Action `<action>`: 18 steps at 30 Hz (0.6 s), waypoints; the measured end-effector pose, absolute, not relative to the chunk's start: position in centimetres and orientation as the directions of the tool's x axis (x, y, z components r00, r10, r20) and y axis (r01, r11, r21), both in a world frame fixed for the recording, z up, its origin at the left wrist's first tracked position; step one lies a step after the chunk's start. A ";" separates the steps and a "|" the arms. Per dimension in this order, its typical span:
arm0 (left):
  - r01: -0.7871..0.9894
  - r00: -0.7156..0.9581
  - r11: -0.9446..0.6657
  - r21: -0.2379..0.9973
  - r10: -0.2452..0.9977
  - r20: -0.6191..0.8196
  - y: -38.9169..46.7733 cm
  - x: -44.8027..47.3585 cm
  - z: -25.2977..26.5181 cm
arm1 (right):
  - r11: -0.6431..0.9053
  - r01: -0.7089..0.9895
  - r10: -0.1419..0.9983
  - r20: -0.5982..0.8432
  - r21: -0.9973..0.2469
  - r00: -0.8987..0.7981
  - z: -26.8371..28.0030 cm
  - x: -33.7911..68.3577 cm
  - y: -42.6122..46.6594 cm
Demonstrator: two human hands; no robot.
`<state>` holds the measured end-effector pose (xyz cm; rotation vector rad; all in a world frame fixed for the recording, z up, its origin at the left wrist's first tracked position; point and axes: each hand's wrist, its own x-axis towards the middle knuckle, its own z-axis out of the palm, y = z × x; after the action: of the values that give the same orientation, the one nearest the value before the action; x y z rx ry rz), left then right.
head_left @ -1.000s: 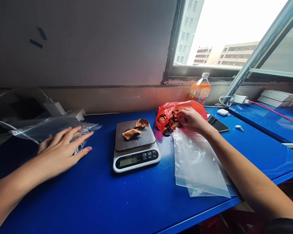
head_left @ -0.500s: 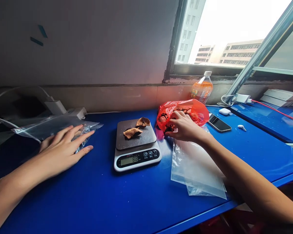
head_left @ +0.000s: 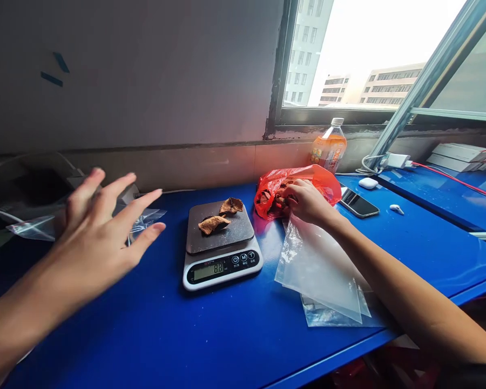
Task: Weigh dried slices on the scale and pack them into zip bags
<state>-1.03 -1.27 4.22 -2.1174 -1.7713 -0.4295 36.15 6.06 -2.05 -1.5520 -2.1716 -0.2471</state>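
Observation:
My right hand (head_left: 308,201) reaches into the mouth of a red plastic bag (head_left: 324,181) that holds brown dried pieces (head_left: 266,197), which look like dried peel. Its fingers are curled together among them, and the fingertips are hidden. My left hand (head_left: 105,224) hovers with fingers spread, holding nothing, over a clear plastic bag (head_left: 149,217) at the left. Between my hands stands a white kitchen scale (head_left: 222,273) with a grey weighing plate. Two curled dried pieces, a nearer one (head_left: 213,223) and a farther one (head_left: 231,205), lie on it. Its display seems to read 8.8.
Clear flat bags (head_left: 319,270) lie overlapping in front of the red bag. An orange drink bottle (head_left: 330,146) stands behind it. To the right are a phone (head_left: 359,202), a white earbud case (head_left: 368,183) and an earbud (head_left: 396,209). Cables and a charger (head_left: 397,160) lie by the wall.
My left hand has lifted off the clear bag with its fingers spread wider. My right hand has pushed deeper into the red bag. The flat bags have shifted, and the view has moved slightly.

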 end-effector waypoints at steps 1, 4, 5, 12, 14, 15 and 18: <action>0.957 0.280 -0.277 -0.080 0.821 0.498 -1.5 0.8 4.8 | 0.370 0.925 0.834 0.470 -0.087 -0.289 -1.8 35.8 5.9; 0.795 0.589 -0.584 -0.162 0.680 0.437 -1.1 7.1 5.5 | 0.445 0.895 0.778 0.482 0.030 -0.403 -1.0 34.3 5.4; 0.789 0.605 -0.581 -0.201 0.675 0.422 -0.5 9.1 5.5 | 0.475 0.877 0.758 0.476 0.065 -0.446 -0.8 33.8 5.3; 0.798 0.603 -0.549 -0.250 0.724 0.336 6.0 16.2 4.6 | 0.564 0.810 0.728 0.367 0.160 -0.579 -0.5 34.1 5.3; 0.802 0.597 -0.561 -0.207 0.735 0.322 6.7 16.5 4.8 | 0.557 0.821 0.735 0.384 0.130 -0.559 -0.8 35.1 5.2; 0.806 0.591 -0.564 -0.180 0.742 0.317 6.8 16.5 4.9 | 0.556 0.824 0.738 0.390 0.113 -0.551 -1.0 35.5 5.1; 0.813 0.572 -0.573 -0.107 0.750 0.331 6.2 16.9 5.2 | 0.571 0.818 0.731 0.410 0.070 -0.546 -1.5 36.1 5.1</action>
<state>16.94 6.17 5.20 -2.5587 -1.2974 -0.3663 36.13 5.07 -1.52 -1.2647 -2.4710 -0.3620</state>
